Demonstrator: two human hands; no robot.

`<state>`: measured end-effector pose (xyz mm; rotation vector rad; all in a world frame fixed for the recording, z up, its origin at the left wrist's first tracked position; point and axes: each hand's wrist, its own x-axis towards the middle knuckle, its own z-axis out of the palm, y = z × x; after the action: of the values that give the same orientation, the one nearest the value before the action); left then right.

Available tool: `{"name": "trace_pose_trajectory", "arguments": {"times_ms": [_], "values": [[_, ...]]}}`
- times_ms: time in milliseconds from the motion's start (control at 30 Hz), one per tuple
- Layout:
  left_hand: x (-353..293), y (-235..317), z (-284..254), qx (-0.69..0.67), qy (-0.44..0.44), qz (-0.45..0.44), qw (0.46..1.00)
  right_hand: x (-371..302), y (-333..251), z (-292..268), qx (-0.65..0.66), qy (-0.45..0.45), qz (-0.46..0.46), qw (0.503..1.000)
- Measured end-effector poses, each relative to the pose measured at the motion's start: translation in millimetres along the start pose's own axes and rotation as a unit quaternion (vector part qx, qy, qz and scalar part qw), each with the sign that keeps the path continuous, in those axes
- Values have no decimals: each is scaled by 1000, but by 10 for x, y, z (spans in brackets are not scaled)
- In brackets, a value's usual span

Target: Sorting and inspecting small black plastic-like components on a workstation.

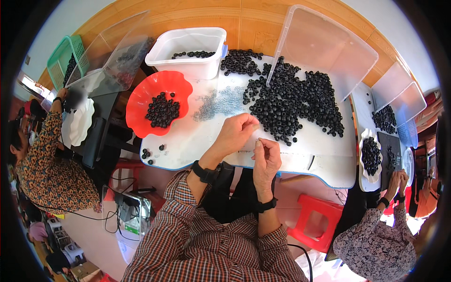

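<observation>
My left hand [236, 134] is over the white table's near part, fingers bent and pressed together at the tips. Whatever they hold, if anything, is hidden. Just below and to the right, my right hand [268, 159] pinches thumb against forefinger; something tiny and pale may show at the tips, too small to name. Beyond both hands spreads a big heap of small round black pieces [282, 105], some with a hole. Left of that heap lies a scatter of tiny clear pieces [221, 102]. A red scalloped bowl [134, 110] holds more black pieces [163, 110].
A white tub [188, 66] with black pieces stands at the back. A clear plastic bin [324, 47] lies tipped behind the heap. Several loose black pieces [147, 153] lie near the left edge. A red stool [305, 223] is below right. Co-workers sit left [56, 155] and right [376, 244].
</observation>
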<state>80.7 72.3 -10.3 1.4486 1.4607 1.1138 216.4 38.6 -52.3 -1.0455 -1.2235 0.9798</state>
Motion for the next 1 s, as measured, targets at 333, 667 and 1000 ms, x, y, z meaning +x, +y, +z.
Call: {"name": "trace_pose_trajectory", "arguments": {"times_ms": [333, 667, 1000], "values": [[315, -142, 224, 257, 105, 168, 946, -17, 41, -12, -49, 2, -14, 999], [210, -165, 200, 156, 40, 134, 978, -2, 30, -15, -81, 9, -30, 996], [176, -120, 235, 133, 58, 87, 986, 11, 22, 33, -61, 30, -17, 998]]}}
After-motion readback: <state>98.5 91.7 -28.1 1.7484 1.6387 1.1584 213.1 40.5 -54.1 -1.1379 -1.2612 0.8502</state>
